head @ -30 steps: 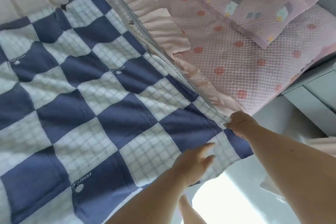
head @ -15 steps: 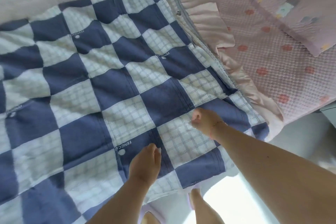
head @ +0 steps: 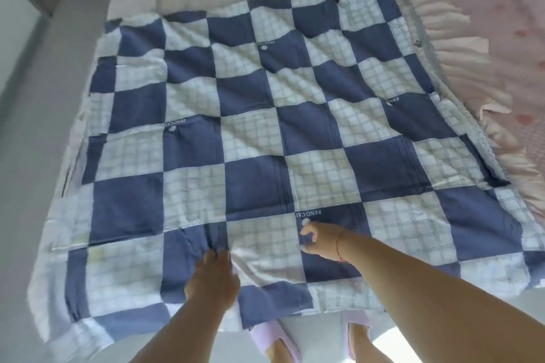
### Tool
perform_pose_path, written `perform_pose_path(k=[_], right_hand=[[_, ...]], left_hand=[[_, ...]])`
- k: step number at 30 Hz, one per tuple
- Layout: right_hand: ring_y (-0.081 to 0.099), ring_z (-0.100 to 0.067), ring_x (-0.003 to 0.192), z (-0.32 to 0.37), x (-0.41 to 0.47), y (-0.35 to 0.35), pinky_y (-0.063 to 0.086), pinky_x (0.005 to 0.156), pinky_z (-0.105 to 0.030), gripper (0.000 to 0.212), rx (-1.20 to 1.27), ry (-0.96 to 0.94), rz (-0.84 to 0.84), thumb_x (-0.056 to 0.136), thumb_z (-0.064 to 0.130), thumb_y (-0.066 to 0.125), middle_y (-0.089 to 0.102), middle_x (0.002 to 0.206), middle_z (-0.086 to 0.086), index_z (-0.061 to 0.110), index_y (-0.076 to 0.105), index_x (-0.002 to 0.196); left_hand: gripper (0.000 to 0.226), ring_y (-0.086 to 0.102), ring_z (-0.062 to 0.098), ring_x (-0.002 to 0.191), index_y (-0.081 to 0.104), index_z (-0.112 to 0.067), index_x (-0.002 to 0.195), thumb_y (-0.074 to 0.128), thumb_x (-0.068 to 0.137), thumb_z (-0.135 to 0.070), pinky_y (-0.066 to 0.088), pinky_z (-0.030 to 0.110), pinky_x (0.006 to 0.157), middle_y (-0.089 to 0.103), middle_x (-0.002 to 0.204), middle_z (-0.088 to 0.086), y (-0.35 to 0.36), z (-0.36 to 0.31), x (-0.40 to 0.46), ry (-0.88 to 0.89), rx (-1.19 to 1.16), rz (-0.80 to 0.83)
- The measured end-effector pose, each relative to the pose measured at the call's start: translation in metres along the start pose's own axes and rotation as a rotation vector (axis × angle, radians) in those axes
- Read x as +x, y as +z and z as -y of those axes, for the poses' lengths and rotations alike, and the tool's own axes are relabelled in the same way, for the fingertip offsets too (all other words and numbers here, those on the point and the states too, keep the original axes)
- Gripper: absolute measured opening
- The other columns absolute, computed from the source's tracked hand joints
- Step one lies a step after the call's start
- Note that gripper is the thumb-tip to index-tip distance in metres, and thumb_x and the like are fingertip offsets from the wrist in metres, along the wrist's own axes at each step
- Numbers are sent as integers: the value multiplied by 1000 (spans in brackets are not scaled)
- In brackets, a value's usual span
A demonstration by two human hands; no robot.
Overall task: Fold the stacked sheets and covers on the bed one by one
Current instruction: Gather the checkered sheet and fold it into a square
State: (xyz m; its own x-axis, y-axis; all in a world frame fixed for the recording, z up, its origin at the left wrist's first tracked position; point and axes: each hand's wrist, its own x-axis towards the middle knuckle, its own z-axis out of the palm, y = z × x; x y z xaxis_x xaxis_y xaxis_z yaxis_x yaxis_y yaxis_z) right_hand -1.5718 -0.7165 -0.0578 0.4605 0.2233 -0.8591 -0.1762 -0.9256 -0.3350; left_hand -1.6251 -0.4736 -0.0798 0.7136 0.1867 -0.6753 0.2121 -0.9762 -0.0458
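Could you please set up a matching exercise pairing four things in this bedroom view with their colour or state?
Things:
1. checked cover
2. ruffled trim
3. left hand
4. right hand

Descriptions:
A. pale pink, along the right side
B. lies palm down on bunched fabric
C. blue and white squares, spread out
D. fingers curled in a grip on the fabric beside printed lettering

Pairs: 1-C, 2-A, 3-B, 4-D

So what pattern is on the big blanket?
Blue and white checks on the blanket, seen from the head view.
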Motion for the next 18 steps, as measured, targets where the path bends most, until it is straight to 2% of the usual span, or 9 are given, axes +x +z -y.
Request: perform_pose_path(k=[2, 4, 6, 8, 11, 14, 18], right_hand=[[58, -23, 102, 28, 2, 1, 45, 84, -31, 43, -136, 4, 135, 96, 39, 44, 57, 116, -8, 16, 49, 133], [59, -21, 92, 56, 6, 5, 46, 77, -28, 43, -205, 14, 154, 96, 36, 43, 59, 115, -5, 14, 51, 132], [58, -22, 109, 82, 16, 11, 46, 87, -27, 43, -126, 4, 24, 95, 34, 45, 55, 131, -5, 17, 50, 134], [54, -21, 118, 107, 31, 16, 44, 89, -26, 48, -50, -40, -121, 94, 33, 48, 46, 141, -3, 21, 42, 141], [47, -22, 128, 148, 54, 25, 41, 101, -30, 64, -49, -129, -146, 91, 35, 55, 33, 152, -3, 27, 28, 148], [49, -27, 123, 191, 73, 37, 41, 97, -31, 74, -187, -141, -71, 89, 44, 56, 39, 144, -8, 34, 16, 151], [50, -27, 110, 229, 89, 56, 38, 84, -30, 77, -397, -147, 11, 89, 53, 50, 49, 116, -9, 36, 8, 152]], left_hand=[[39, 50, 25, 124, 44, -25, 134, 39, 95, -26, 46, 39, 93, 45, 139, 0, -6, 22, 7, -4, -49, 89], [43, 54, 26, 119, 45, -19, 136, 38, 94, -23, 48, 39, 95, 51, 134, 4, -15, 44, 12, -19, -104, 111], [42, 53, 26, 115, 45, -16, 134, 38, 94, -24, 48, 36, 90, 50, 127, 5, -24, 70, 13, -72, -219, 65], [38, 48, 26, 119, 43, -15, 130, 41, 94, -25, 46, 37, 92, 44, 127, 5, -31, 102, 12, -125, -274, -3], [48, 40, 27, 130, 33, -15, 140, 45, 96, -29, 40, 39, 103, 35, 140, 6, -34, 162, 14, -207, -296, -72], [57, 39, 30, 132, 27, -14, 146, 48, 95, -32, 38, 40, 105, 33, 146, 8, -34, 222, 19, -314, -364, -92], [51, 48, 32, 122, 37, -12, 138, 52, 92, -28, 44, 41, 98, 43, 133, 9, -32, 276, 26, -413, -455, -100]])
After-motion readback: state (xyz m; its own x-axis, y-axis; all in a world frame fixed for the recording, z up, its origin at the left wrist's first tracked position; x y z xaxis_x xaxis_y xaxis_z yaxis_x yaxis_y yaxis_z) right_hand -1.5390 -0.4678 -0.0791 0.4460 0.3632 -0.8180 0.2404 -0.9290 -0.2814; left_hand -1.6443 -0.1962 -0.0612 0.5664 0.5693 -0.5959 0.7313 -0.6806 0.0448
